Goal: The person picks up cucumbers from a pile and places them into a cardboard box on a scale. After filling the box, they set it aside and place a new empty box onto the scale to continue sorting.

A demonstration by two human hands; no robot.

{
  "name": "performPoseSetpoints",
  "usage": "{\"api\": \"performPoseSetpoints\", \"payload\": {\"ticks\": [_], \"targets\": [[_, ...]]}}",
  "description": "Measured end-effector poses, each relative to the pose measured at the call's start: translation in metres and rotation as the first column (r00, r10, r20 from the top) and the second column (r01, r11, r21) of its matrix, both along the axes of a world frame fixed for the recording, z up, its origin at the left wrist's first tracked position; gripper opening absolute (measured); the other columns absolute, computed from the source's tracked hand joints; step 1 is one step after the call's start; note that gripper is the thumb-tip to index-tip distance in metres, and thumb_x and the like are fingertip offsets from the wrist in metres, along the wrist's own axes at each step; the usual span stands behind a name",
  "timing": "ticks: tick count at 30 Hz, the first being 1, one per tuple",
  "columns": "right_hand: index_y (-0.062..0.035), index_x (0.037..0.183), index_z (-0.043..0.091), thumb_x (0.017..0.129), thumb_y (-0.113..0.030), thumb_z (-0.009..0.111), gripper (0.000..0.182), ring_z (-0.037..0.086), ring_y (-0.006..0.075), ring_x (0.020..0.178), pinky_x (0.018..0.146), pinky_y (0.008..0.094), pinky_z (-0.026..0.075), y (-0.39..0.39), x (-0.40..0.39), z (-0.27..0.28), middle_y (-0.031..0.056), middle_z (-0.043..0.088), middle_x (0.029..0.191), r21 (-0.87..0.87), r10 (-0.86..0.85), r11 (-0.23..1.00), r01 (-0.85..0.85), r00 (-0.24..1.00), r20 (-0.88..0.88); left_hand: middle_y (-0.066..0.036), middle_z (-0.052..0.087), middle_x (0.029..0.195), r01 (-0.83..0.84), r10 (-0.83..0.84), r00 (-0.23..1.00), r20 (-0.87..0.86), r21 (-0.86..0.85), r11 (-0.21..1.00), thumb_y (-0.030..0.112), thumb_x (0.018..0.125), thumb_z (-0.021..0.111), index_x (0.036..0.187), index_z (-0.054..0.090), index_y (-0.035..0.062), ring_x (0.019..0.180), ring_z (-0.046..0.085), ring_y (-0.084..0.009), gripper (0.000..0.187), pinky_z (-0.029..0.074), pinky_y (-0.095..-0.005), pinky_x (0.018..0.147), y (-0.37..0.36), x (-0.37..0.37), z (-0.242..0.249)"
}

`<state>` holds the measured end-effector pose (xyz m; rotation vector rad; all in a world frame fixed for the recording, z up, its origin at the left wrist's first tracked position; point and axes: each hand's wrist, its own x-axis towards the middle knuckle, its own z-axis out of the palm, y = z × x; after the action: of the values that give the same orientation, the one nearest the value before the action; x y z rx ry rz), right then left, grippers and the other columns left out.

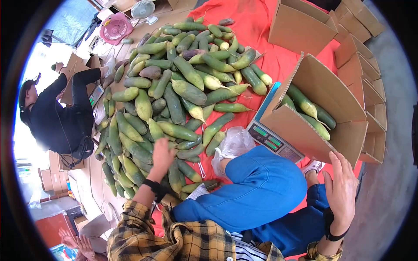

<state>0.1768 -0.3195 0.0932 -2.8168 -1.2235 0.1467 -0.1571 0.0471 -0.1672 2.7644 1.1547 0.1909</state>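
- Left hand [162, 155]: reaches forward into the near edge of the gourd pile [174, 87], fingers curled down over a green gourd [176, 130] area. Whether it has closed on one cannot be told; the fingertips are hidden against the heap. A black band sits on the wrist above a plaid sleeve [135, 230].
- Right hand [342, 187]: fingers spread and slack, gripping nothing, just beside the near corner of the open box [322, 87]. A black wristband is also worn here.
- Pile: long green gourds with pale yellowish ends, heaped on an orange sheet [270, 43], filling the centre and running far and left.
- Box: cardboard, tipped on its side, mouth facing right, with several gourds [305, 106] lying inside. It rests on a scale [272, 139] whose display panel shows at the near left of the box.
- Plastic bag [235, 143]: clear, crumpled, lying between the pile and the scale, touching the person's blue knee [261, 187].
- More empty cartons [365, 82] stand stacked along the right edge; one larger carton [300, 26] stands far right on the sheet.
- Second person [56, 113]: in black, at far left, one arm raised, well apart from the pile's centre.
- Pink fan [115, 28] and white fan [143, 9] stand at the far left beyond the pile.
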Motion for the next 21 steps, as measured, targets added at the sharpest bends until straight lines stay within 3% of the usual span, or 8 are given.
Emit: {"api": "performPoseSetpoints", "payload": {"ticks": [5,8,10,12,14,17,18,21], "targets": [[0.0024,0.116,0.056,0.077,-0.004,0.061,0.040,0.057,0.0339,0.106,0.090,0.0405,0.047,-0.004,0.001,-0.015,0.0182,0.058,0.118,0.063,0.017,0.998,-0.020,0.998,0.053,-0.026,0.053,0.112,-0.424,0.427,0.904,0.007,-0.102,0.900,0.028,0.074,0.075,0.110,0.049,-0.0064,0.104,0.052,-0.0419,0.056,0.044,-0.0447,0.091,0.078,-0.008,-0.030],[0.0010,0.110,0.057,0.077,-0.005,0.062,0.034,0.058,0.0328,0.101,0.087,0.0405,0.048,-0.008,0.010,-0.025,0.0161,0.060,0.111,0.075,-0.039,0.997,0.030,0.992,0.118,-0.028,0.054,0.109,-0.564,0.540,0.825,-0.169,-0.163,0.810,0.035,0.068,0.080,0.108,0.049,-0.0107,0.106,0.052,-0.0411,0.068,0.045,-0.0449,0.091,0.092,-0.001,-0.051],[-0.0004,0.105,0.057,0.077,-0.007,0.063,0.030,0.059,0.0325,0.096,0.084,0.0405,0.048,-0.014,0.017,-0.033,0.0149,0.060,0.102,0.124,-0.022,0.992,0.009,0.994,0.103,-0.028,0.056,0.106,-0.497,0.476,0.857,-0.195,-0.074,0.864,0.036,0.064,0.081,0.106,0.050,-0.0114,0.106,0.054,-0.0409,0.071,0.047,-0.0448,0.091,0.104,-0.010,-0.078],[-0.0012,0.103,0.057,0.077,-0.009,0.065,0.029,0.059,0.0320,0.090,0.079,0.0414,0.049,-0.016,0.021,-0.035,0.0144,0.058,0.094,0.186,-0.023,0.983,0.003,0.994,0.106,-0.028,0.054,0.111,-0.563,0.566,0.822,-0.062,-0.240,0.791,0.033,0.065,0.080,0.107,0.050,-0.0116,0.108,0.053,-0.0419,0.068,0.046,-0.0456,0.091,0.095,-0.008,-0.066],[-0.0020,0.099,0.057,0.077,-0.011,0.067,0.025,0.058,0.0312,0.086,0.076,0.0420,0.049,-0.016,0.026,-0.036,0.0142,0.057,0.088,0.212,-0.073,0.976,0.048,0.991,0.113,-0.028,0.051,0.116,-0.506,0.544,0.839,-0.004,-0.375,0.777,0.030,0.065,0.081,0.112,0.048,-0.0106,0.110,0.052,-0.0413,0.070,0.044,-0.0442,0.094,0.086,0.005,-0.053],[-0.0040,0.085,0.055,0.077,-0.012,0.067,0.017,0.058,0.0298,0.086,0.071,0.0416,0.050,-0.014,0.031,-0.039,0.0119,0.056,0.081,0.265,-0.064,0.964,0.030,0.991,0.120,-0.026,0.048,0.120,-0.226,0.267,0.924,0.272,-0.174,0.959,0.025,0.069,0.080,0.126,0.038,-0.0080,0.111,0.051,-0.0372,0.078,0.040,-0.0408,0.100,0.047,0.030,-0.030],[-0.0040,0.085,0.055,0.077,-0.012,0.067,0.017,0.058,0.0298,0.086,0.071,0.0416,0.050,-0.015,0.033,-0.042,0.0119,0.056,0.081,0.270,-0.086,0.961,0.051,0.989,0.117,-0.022,0.047,0.124,-0.148,0.278,0.888,0.367,-0.344,0.927,0.018,0.074,0.078,0.131,0.035,-0.0073,0.115,0.050,-0.0306,0.076,0.039,-0.0386,0.101,0.018,0.062,0.016],[-0.0057,0.093,0.059,0.078,-0.012,0.066,0.018,0.056,0.0272,0.083,0.072,0.0387,0.050,-0.017,0.037,-0.055,0.0087,0.056,0.087,0.237,-0.039,0.971,-0.007,0.981,0.191,-0.018,0.045,0.128,0.219,0.111,0.704,0.701,-0.364,0.905,0.007,0.079,0.073,0.134,0.032,-0.0057,0.118,0.048,-0.0251,0.070,0.039,-0.0375,0.102,-0.024,0.133,0.105]]}}
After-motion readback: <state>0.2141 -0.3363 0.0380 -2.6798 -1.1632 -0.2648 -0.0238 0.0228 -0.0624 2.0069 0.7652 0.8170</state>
